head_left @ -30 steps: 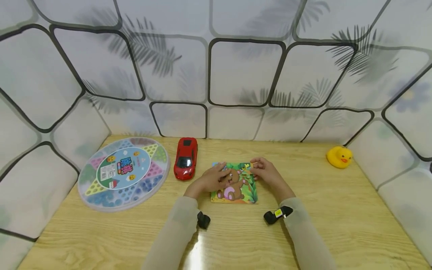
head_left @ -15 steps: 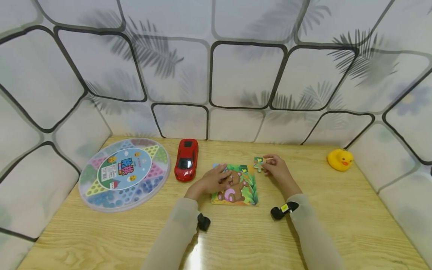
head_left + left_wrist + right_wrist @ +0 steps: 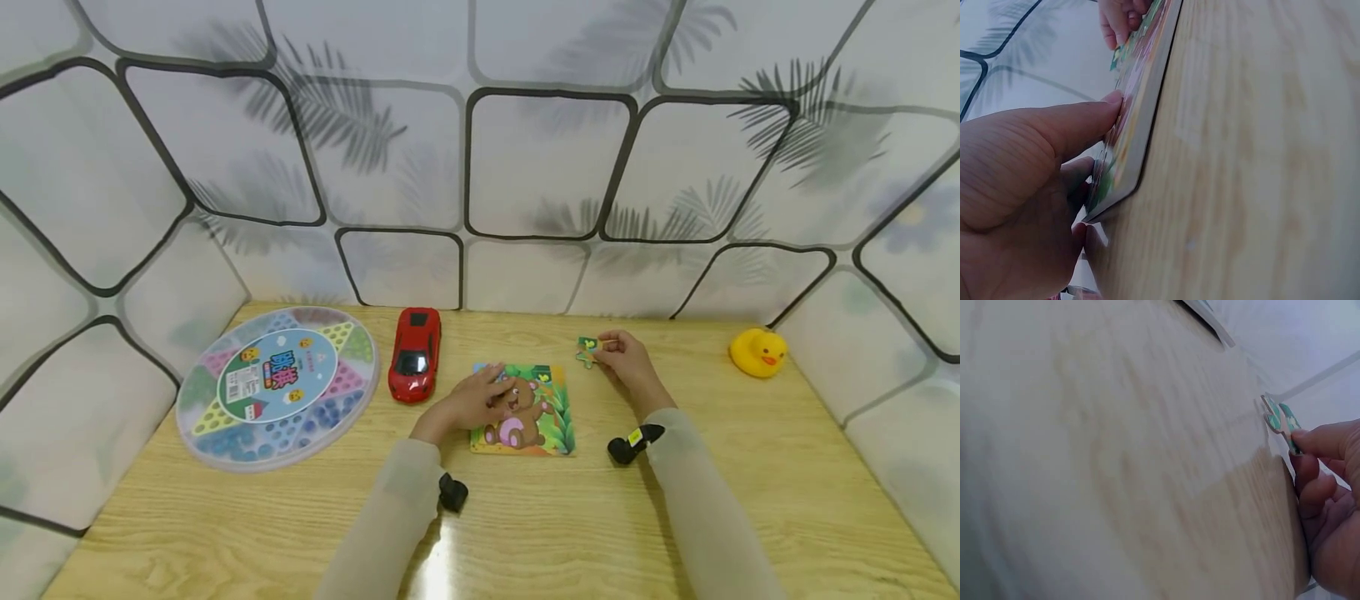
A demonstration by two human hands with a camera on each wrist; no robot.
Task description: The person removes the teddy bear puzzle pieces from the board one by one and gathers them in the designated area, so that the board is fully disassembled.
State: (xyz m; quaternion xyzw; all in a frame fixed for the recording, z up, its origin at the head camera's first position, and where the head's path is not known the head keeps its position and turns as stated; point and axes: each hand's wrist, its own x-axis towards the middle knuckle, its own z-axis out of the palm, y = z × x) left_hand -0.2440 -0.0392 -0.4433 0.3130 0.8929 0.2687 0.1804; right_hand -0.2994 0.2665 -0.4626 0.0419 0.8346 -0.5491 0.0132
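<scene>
One puzzle (image 3: 557,423) lies on the table (image 3: 525,533); the left hand (image 3: 478,398) rests on its left side, fingers relaxed. The right hand (image 3: 628,365) pinches one piece (image 3: 587,351) just beyond the far right corner. One car (image 3: 414,356) and one game board (image 3: 277,375) sit left, one duck (image 3: 757,352) right.

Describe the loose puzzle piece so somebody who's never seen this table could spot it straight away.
On the wooden table, find the bear puzzle under the left hand. Just past its far right corner, the right hand pinches a green-and-yellow puzzle piece. Unlike the square bear puzzle, it's tiny and knobbed.
</scene>
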